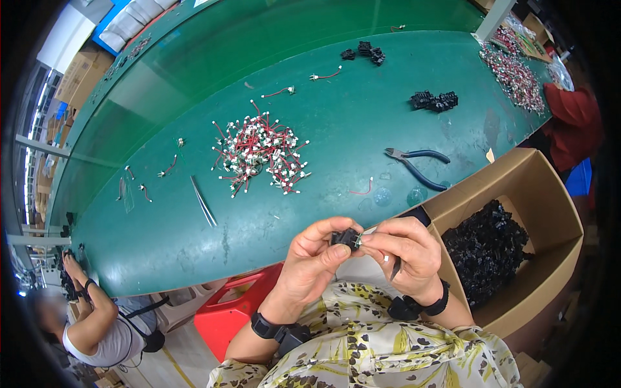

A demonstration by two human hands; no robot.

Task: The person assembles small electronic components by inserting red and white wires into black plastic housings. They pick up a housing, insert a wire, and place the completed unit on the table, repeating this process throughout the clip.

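At the near edge of the green table, my left hand [310, 258] grips a small black plastic part [347, 238] between thumb and fingers. My right hand [407, 249] is closed right beside it, its fingertips pinching a small wired connector against the part's right side. A white plug end [386, 258] shows below those fingers. A dark, pointed thing [396, 268] sticks out under my right hand; its kind is unclear. Ahead of my hands lies a heap of short red wires with white connectors [259, 152].
Metal tweezers [204, 202] and blue-handled cutting pliers [420, 166] lie on the table [336, 155]. A cardboard box [550, 278] of black parts [488, 249] stands at my right. Black parts [435, 101] and more wires [514, 77] lie farther off. Another person [107, 330] works at left.
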